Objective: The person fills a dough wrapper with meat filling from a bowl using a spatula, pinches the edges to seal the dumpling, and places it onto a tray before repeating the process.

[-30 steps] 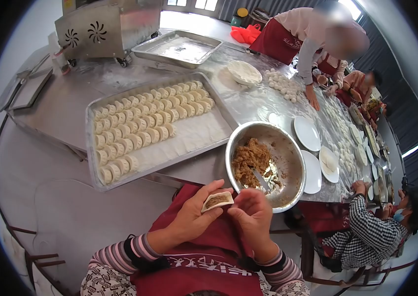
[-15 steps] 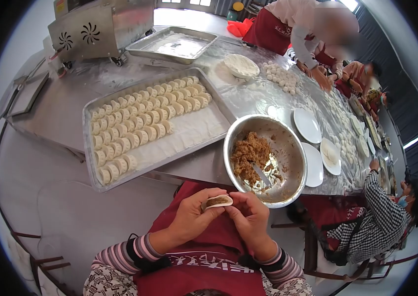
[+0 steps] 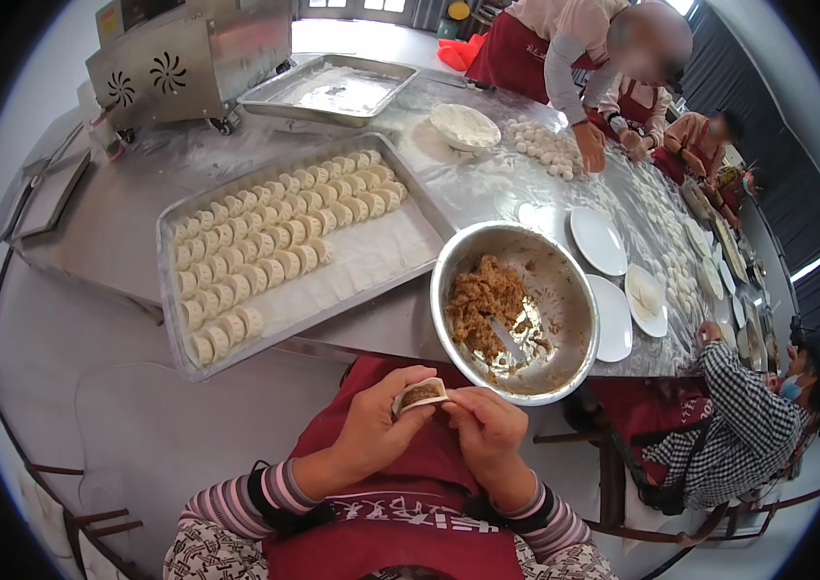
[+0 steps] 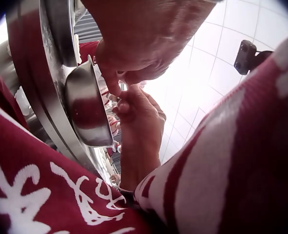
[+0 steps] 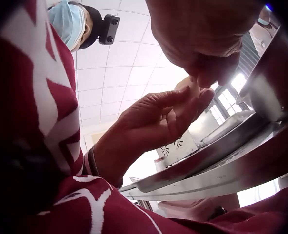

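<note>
My left hand [image 3: 371, 425] holds a dumpling [image 3: 422, 392] between thumb and fingers; its pale wrapper is folded up around brown filling that shows at the top. At the dumpling's right end, my right hand [image 3: 489, 425] pinches the wrapper edge with thumb and fingertips. Both hands are over the dark red apron [image 3: 400, 512], just in front of a steel bowl [image 3: 579, 372]. Brown filling [image 3: 483, 300] lies in the bowl, with a metal spatula [image 3: 507, 338] stuck in it. In the right wrist view the left hand [image 5: 148, 119] reaches up to meet the right hand [image 5: 202, 39].
A tray [image 3: 352, 300] with rows of finished dumplings stands left of the bowl. White plates [image 3: 599, 242] lie to its right, a bowl of flour [image 3: 465, 126] behind. Other people work along the table; one in a checked shirt [image 3: 748, 416] sits at the right.
My right hand came in from beside the dumpling and now pinches its right end. The head view has shifted slightly. The person across the table has moved an arm.
</note>
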Available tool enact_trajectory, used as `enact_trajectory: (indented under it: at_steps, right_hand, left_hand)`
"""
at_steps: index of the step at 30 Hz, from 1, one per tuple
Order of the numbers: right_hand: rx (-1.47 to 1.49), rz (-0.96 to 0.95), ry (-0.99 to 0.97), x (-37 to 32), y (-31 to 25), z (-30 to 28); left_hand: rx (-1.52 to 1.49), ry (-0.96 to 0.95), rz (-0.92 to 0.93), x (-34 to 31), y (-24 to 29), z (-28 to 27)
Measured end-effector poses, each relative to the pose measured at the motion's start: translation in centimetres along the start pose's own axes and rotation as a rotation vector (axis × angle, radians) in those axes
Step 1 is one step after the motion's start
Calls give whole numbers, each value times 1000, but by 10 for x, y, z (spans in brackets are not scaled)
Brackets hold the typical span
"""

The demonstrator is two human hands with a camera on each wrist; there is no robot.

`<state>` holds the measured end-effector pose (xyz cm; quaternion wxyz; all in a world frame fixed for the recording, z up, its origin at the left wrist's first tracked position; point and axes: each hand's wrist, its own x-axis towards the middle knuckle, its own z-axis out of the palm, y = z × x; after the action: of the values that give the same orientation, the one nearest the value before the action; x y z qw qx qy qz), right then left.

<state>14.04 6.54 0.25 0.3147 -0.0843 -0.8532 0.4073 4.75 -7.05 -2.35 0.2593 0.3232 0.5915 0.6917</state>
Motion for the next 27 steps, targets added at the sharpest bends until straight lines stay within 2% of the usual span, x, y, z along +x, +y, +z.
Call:
enact_trajectory:
  at_steps: [2, 4, 11, 13, 14, 16, 19, 20, 21, 23, 25, 27]
  right_hand:
    - [42, 37, 14, 3, -1, -1]
    - [110, 120, -64, 4, 1, -4]
    - [135, 69, -50, 3, 1, 0]
    - [312, 207, 10, 1, -2, 3]
    - [312, 209, 11, 1, 1, 2]
    - [206, 11, -7, 2, 7, 0]
    - [63, -54, 16, 3, 2, -4]
    - [64, -56, 17, 3, 3, -3]
    - [94, -28, 25, 1, 4, -2]
    - [125, -2, 33, 2, 2, 0]
    - [218, 165, 50, 2, -2, 1]
    - [193, 124, 15, 2, 3, 1]
  left_hand:
    - [23, 2, 11, 0, 0, 0]
    - [44, -2, 18, 0, 1, 1]
    - [119, -23, 132, 5, 8, -2]
    - [103, -48, 133, 5, 10, -4]
    - [132, -79, 122, 6, 11, -6]
    - [161, -112, 108, 6, 13, -5]
    - [93, -63, 56, 7, 12, -2]
    - [-32, -42, 10, 5, 5, -1]
    - [-157, -22, -36, 4, 1, -1]
    - [-151, -29, -48, 4, 2, -2]
    - [-147, -36, -63, 4, 3, -2]
    - [-66, -19, -3, 5, 2, -1]
